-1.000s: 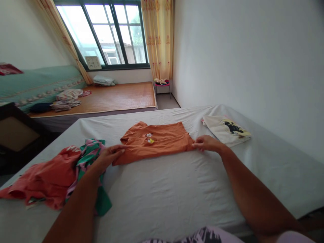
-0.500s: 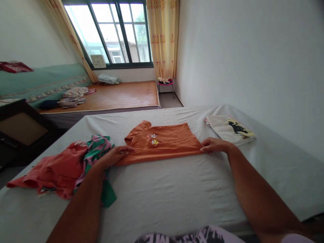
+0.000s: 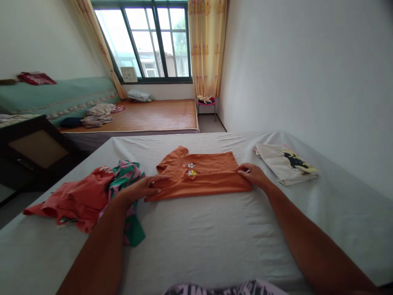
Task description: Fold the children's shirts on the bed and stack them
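the orange shirt (image 3: 202, 182) lies on the pale sheet (image 3: 196, 233), between both hands. left hand (image 3: 143, 189): fingers bent, touching the sleeve end; whether they grip cannot be determined. right hand (image 3: 254, 176): fingertips against the opposite end; grip likewise indeterminable. a folded white garment (image 3: 273, 159) lies beyond the right hand, rightward.

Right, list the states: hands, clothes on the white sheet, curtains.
Orange fabric T-shirt: flat, partly folded.
Left hand: touching the T-shirt.
Right hand: touching the T-shirt.
Cream printed fabric garment: folded.
Coral fabric garment: crumpled.
Green-pink patterned fabric garment: crumpled.
Yellow patterned fabric curtains: drawn aside.
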Available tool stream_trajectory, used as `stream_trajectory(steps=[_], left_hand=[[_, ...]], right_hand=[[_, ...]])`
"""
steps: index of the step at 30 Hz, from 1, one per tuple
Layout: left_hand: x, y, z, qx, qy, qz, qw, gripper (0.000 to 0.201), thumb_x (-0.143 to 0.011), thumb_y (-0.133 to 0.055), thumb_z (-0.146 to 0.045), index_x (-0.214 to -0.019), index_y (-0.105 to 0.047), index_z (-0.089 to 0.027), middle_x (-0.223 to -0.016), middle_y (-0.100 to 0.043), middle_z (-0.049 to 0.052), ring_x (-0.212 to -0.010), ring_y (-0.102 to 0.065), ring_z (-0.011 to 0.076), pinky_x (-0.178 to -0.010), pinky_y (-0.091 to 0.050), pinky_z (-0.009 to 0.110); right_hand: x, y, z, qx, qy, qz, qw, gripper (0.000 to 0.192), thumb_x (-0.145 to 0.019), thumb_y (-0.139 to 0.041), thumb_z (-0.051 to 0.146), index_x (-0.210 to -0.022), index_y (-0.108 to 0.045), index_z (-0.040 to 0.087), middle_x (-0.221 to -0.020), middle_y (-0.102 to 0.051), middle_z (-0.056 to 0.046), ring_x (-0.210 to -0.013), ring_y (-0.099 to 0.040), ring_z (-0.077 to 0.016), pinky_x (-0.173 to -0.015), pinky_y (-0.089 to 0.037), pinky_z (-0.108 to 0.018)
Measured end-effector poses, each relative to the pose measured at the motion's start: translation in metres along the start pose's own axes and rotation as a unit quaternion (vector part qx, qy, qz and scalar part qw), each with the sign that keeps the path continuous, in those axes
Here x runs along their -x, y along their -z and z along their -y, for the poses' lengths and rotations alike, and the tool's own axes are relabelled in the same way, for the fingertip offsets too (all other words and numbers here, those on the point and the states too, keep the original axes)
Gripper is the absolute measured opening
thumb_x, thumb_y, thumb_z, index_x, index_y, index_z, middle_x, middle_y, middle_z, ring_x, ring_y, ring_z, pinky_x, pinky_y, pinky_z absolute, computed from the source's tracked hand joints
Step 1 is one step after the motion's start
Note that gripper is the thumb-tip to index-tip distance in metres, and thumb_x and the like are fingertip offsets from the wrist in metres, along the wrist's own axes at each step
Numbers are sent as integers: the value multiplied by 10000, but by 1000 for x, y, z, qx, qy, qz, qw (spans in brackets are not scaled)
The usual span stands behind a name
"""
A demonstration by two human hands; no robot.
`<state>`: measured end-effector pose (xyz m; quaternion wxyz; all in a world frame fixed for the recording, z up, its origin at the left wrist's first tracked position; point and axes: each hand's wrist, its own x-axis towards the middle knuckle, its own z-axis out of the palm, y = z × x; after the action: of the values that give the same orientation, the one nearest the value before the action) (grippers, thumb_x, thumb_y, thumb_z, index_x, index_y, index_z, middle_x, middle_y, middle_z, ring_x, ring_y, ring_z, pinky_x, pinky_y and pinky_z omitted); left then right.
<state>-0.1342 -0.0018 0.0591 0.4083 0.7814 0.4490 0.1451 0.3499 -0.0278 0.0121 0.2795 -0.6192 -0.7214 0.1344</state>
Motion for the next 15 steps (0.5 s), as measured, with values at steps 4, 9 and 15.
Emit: stream_trajectory(steps=[4,9,15], left_hand=[[6,3,-6,-123,5,18,992,667,-730,-619,-315,-1371,-497,-175,-1414,-500,91,-1279,-465,276,-1028,-411,322],[-5,-17,-26,-286,-4,-146,947,564,-760,-540,-170,-1317,-551,-256,-1491,-389,51,-1310,-430,270,-1106,-337,399],[-37,-95,-45,-275,-125,-144,942,444,-932,-378,-247,-1356,-503,-206,-1469,-428,86,-1358,-378,214,-1135,-313,384]], right_hand=[[2,1,9,90,23,-49,994,179,-816,-566,254,-925,-692,187,-948,-697,-78,-905,-624,-223,-837,-490,-361],[11,-22,68,117,148,-81,979,350,-931,-420,257,-1224,-606,211,-1241,-614,-100,-1193,-515,-248,-1026,-411,-423],[32,-67,121,91,261,126,953,558,-958,-386,466,-1461,-371,226,-1498,-391,-75,-1403,-302,-232,-1152,-252,-450]])
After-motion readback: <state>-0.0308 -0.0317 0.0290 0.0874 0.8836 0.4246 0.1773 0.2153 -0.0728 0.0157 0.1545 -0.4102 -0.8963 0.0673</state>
